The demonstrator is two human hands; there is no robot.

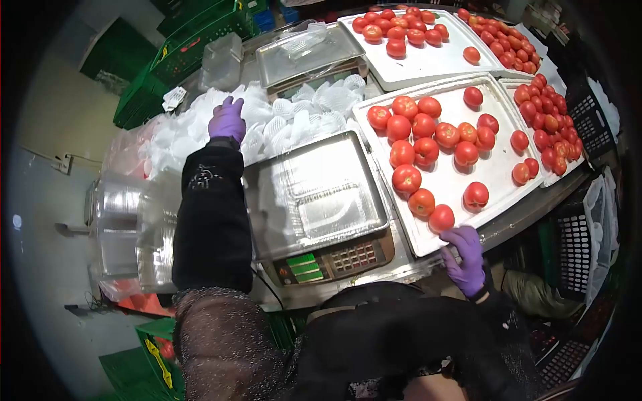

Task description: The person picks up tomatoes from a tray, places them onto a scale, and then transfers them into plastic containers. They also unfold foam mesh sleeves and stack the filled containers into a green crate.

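Note:
My left hand (227, 121), in a purple glove, reaches over a pile of white foam nets (194, 123), its fingers apart and touching the nets. Near the front corner of a white foam tray (495, 204), my right hand (465, 262), also purple-gloved, has its fingers curved and apart, with nothing visibly held. Just beyond its fingertips lies a red tomato (441, 218). Several more tomatoes are spread over this tray. Between my hands, a clear plastic box (334, 204) sits on the metal pan (267, 234) of a scale (334, 260).
A second scale pan (307, 57) stands farther back. Another foam tray (428, 63) and heaps of tomatoes (505, 43) are at the back right. Stacked clear boxes (120, 227) stand left, green crates (194, 50) behind them. Black baskets (575, 250) are on the right.

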